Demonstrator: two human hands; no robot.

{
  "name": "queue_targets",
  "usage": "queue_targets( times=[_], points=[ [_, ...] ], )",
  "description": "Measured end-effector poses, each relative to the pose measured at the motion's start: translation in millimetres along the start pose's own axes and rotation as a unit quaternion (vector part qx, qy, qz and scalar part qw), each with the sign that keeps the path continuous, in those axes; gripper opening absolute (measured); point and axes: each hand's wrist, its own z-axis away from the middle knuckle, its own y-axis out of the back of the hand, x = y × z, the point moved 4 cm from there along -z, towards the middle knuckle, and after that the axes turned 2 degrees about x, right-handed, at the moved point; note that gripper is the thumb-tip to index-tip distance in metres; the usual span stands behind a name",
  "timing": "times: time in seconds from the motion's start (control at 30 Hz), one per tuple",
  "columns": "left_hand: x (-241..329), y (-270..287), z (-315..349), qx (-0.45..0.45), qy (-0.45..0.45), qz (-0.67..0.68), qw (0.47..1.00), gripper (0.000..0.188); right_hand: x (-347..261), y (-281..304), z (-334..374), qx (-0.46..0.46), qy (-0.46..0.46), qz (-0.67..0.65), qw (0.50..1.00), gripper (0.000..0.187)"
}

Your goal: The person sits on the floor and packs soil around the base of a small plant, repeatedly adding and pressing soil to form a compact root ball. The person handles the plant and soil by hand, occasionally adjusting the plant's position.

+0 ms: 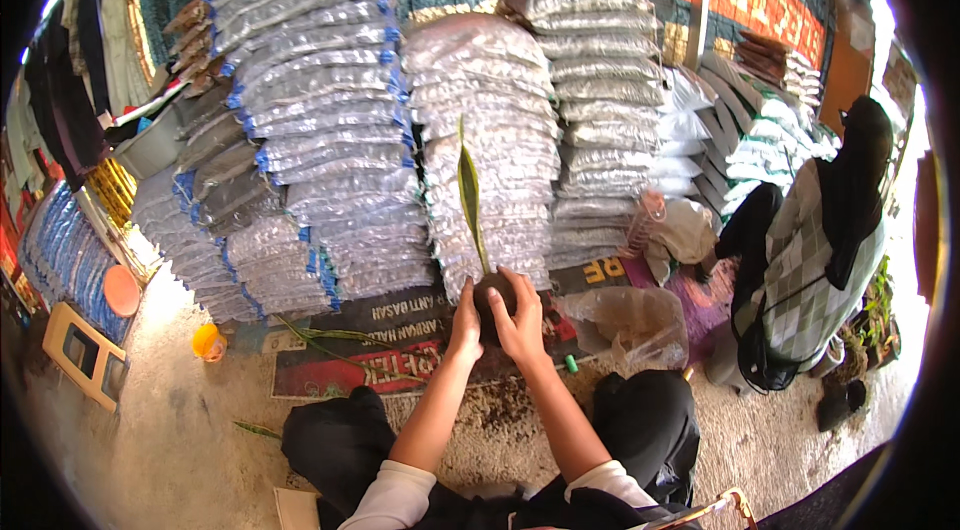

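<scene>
Stacked clear sacks [480, 130] with blue edges rise just beyond my hands. My left hand [465, 325] and right hand [522, 315] press together around a dark soil ball [493, 298], probably bagged, its yellow-green leaf [470, 195] upright above them; a printed banner [390, 345] lies beneath.

Tall stacks of clear plastic bags [320, 110] filled with grey material rise at the back, some with blue edges. To their right lean white sacks [700, 145]. A printed banner [400, 345] lies flat on the gritty floor [180, 430], with loose green leaves [330, 338] across it. A crumpled clear plastic bag [625, 325] sits on the floor to the right. Another person in a checked top [805, 270] crouches at the far right. At the left stand a yellow stool [85, 355], a small yellow cup [208, 342] and an orange lid [122, 290].
</scene>
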Motion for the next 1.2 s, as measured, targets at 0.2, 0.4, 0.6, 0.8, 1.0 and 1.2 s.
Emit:
queue_targets(
  times=[0.2,0.4,0.6,0.8,1.0,1.2],
  points=[
    [22,8,-16,-0.067,-0.012,-0.009,0.998,0.055,4,-11,-28,-0.039,-0.001,-0.036,0.999,0.048],
    [28,5,-6,-0.003,-0.103,0.068,0.992,0.046,-3,-21,-17,-0.062,-0.095,-0.193,0.975,0.039],
    [17,27,-1,0.002,-0.104,0.006,0.995,0.042,-4,-28,4,-0.021,-0.014,-0.079,0.997,0.033],
    [32,29,8,0.016,-0.075,0.024,0.997,0.031,2,-35,11,-0.073,0.036,-0.029,0.996,0.033],
    [38,47,7,0.030,-0.082,0.083,0.993,0.028,-15,-29,14,-0.079,0.028,-0.073,0.994,0.040],
    [33,18,24,0.028,-0.089,0.067,0.993,0.037,11,-33,20,-0.062,-0.114,-0.190,0.973,0.060]
  ],
)
